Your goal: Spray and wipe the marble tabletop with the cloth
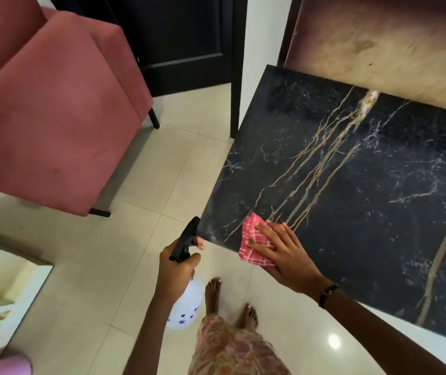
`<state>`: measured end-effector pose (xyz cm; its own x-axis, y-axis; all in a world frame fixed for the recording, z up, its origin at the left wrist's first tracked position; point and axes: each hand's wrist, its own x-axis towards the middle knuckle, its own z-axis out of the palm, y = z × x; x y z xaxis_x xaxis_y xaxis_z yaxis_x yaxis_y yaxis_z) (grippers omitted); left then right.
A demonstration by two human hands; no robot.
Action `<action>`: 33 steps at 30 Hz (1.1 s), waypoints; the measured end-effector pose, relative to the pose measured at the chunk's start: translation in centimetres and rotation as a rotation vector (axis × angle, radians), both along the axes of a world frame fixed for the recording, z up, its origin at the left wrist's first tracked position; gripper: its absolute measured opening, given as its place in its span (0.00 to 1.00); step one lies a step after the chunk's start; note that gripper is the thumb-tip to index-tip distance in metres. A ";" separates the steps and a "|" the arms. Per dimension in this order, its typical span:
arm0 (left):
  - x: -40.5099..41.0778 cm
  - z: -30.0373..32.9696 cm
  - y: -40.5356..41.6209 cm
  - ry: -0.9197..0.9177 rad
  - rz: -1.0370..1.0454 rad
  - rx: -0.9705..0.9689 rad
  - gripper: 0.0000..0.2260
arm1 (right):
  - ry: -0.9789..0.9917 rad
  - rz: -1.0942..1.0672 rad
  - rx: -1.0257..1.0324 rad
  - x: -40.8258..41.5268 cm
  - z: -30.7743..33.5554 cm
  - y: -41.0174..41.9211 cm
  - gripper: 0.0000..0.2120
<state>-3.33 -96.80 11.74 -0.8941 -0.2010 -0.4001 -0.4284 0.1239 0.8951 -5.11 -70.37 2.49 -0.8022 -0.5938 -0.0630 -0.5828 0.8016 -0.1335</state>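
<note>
Pink armchair [48,109] fills the far left, standing on the pale tiled floor [135,185]. Black marble tabletop [365,198] with gold and white veins takes the right side. Spray bottle [186,301], white body and black trigger head, hangs off the table's near-left corner; left hand [178,266] wrapped around its neck, index finger on the trigger. Red checked cloth [255,243] lies at the tabletop's near-left edge, right hand [284,253] flat on top, fingers spread, pressing it down.
</note>
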 end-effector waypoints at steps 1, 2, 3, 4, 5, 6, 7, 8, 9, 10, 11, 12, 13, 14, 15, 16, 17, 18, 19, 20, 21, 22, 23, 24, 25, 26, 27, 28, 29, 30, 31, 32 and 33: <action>0.0 -0.1 -0.3 -0.007 0.000 0.006 0.32 | 0.003 0.004 0.007 0.3 0.2 0.2 0.25; -0.1 -0.2 -0.8 -0.015 0.003 0.012 0.31 | 0.006 0.005 0.010 0.2 0.2 -0.2 0.25; -0.1 -0.4 -1.2 -0.021 0.000 0.013 0.29 | 0.006 0.003 0.007 -0.2 0.3 -0.9 0.26; -0.2 -0.7 -1.6 -0.029 -0.011 0.010 0.26 | 0.003 -0.002 0.004 -0.8 0.2 -2.0 0.26; -0.3 -0.9 -2.0 -0.037 -0.022 0.008 0.24 | -0.004 -0.013 0.005 -1.4 0.2 -3.3 0.26; -0.4 -1.0 -2.3 -0.042 -0.028 0.010 0.22 | -0.015 -0.029 0.005 -2.2 0.1 -4.7 0.26; -0.5 -1.1 -2.7 -0.042 -0.032 0.016 0.22 | -0.030 -0.051 0.004 -3.1 0.0 -6.1 0.26; -0.6 -1.2 -3.1 -0.039 -0.032 0.022 0.22 | -0.041 -0.076 0.001 -4.3 -0.1 -7.5 0.26; -0.7 -1.2 -3.6 -0.035 -0.028 0.028 0.24 | -0.046 -0.099 -0.001 -5.5 0.0 -8.9 0.26; -0.8 -1.1 -4.0 -0.030 -0.023 0.033 0.27 | -0.053 -0.120 0.001 -6.6 0.1 -10.1 0.26; -0.9 -1.0 -4.4 -0.025 -0.021 0.037 0.29 | -0.058 -0.134 0.006 -7.7 0.2 -11.1 0.25; -1.0 -1.0 -4.8 -0.023 -0.018 0.042 0.30 | -0.061 -0.143 0.011 -8.6 0.4 -11.9 0.24; -1.1 -1.0 -5.2 -0.022 -0.013 0.044 0.30 | -0.063 -0.151 0.010 -9.0 0.4 -12.6 0.23; -1.1 -1.0 -5.6 -0.023 -0.008 0.045 0.28 | -0.060 -0.152 0.004 -8.8 0.4 -13.0 0.23; -1.2 -0.9 -6.0 -0.022 -0.004 0.047 0.25 | -0.054 -0.137 -0.001 -8.1 0.3 -13.2 0.22; -1.2 -0.8 -6.2 -0.023 -0.001 0.052 0.23 | -0.050 -0.102 -0.008 -6.9 0.2 -13.2 0.22; -1.2 -0.8 -6.6 -0.024 0.001 0.058 0.22 | -0.046 -0.052 -0.018 -5.5 0.2 -13.2 0.22; -1.2 -0.7 -7.0 -0.028 0.004 0.062 0.22 | -0.040 0.000 -0.029 -4.1 0.1 -13.1 0.23; -1.1 -0.8 -7.3 -0.031 0.007 0.066 0.23 | -0.033 0.049 -0.026 -3.1 0.1 -12.8 0.23; -1.1 -0.7 -7.5 -0.035 0.013 0.073 0.24 | -0.014 0.087 -0.014 -2.6 0.0 -12.5 0.24; -1.1 -0.7 -7.7 -0.039 0.017 0.078 0.24 | 0.012 0.114 0.001 -2.6 -0.1 -12.3 0.24; -1.1 -0.6 -7.9 -0.045 0.021 0.083 0.23 | 0.039 0.138 0.015 -3.0 -0.2 -12.4 0.25; -1.2 -0.6 -8.0 -0.047 0.023 0.083 0.23 | 0.054 0.157 0.035 -3.6 -0.2 -12.6 0.26; -1.3 -0.6 -8.1 -0.047 0.021 0.084 0.23 | 0.050 0.173 0.059 -4.1 -0.2 -13.1 0.28; -1.3 -0.7 -8.3 -0.044 0.017 0.086 0.23 | 0.028 0.182 0.089 -4.5 -0.1 -13.8 0.30; -1.4 -0.8 -8.4 -0.039 0.011 0.087 0.24 | 0.008 0.182 0.126 -4.7 0.0 -14.4 0.30; -1.4 -0.9 -8.5 -0.037 0.004 0.085 0.26 | 0.001 0.178 0.165 -4.8 0.1 -15.1 0.29; -1.4 -1.0 -8.5 -0.039 -0.001 0.081 0.28 | 0.003 0.176 0.202 -4.9 0.1 -15.7 0.28; -1.5 -1.0 -8.6 -0.044 -0.006 0.079 0.30 | 0.011 0.170 0.239 -4.9 0.3 -16.4 0.27; -1.5 -1.0 -8.6 -0.048 -0.012 0.077 0.30 | 0.015 0.165 0.277 -4.9 0.4 -17.2 0.24; -1.6 -1.0 -8.6 -0.050 -0.018 0.074 0.29 | 0.015 0.174 0.325 -4.8 0.6 -18.1 0.20; -1.7 -0.9 -8.5 -0.051 -0.028 0.070 0.26 | 0.020 0.185 0.373 -4.9 0.9 -18.9 0.16; -1.8 -0.9 -8.4 -0.054 -0.036 0.066 0.24 | 0.029 0.194 0.410 -5.0 1.2 -19.5 0.13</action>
<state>-5.13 -105.23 10.81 -0.8769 -0.1410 -0.4595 -0.4729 0.0817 0.8773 -10.15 -89.90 3.65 -0.6832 -0.6642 -0.3033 -0.7265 0.6602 0.1908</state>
